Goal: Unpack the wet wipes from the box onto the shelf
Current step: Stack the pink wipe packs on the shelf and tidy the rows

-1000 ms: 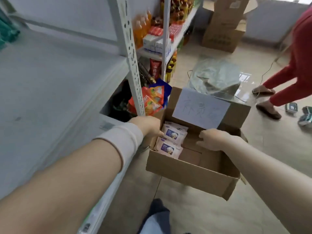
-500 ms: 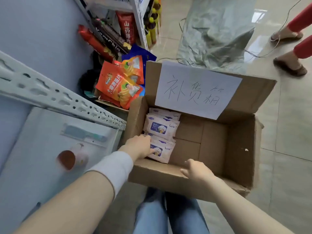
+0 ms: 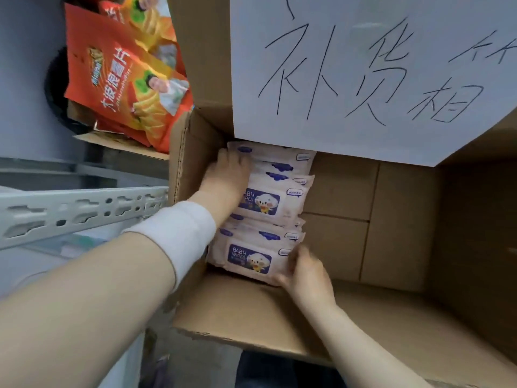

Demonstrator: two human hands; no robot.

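An open cardboard box [image 3: 405,242] holds two stacks of pale pink baby wipes packs along its left wall. My left hand [image 3: 228,177] lies on the far stack [image 3: 275,200], fingers spread over the packs' left ends. My right hand [image 3: 303,271] presses against the near right corner of the near stack [image 3: 251,257], fingers curled around its edge. Both hands are deep inside the box. The grey metal shelf [image 3: 78,211] runs along the left of the box.
A white paper sheet with handwritten characters [image 3: 363,74] is stuck on the box's raised back flap. Orange snack bags [image 3: 126,88] sit on a lower shelf at upper left. The box's right half shows bare cardboard bottom.
The camera has come much closer to the box. My left hand moved from the near stack to the far stack. My right hand left the box's front rim and reached onto the near stack.
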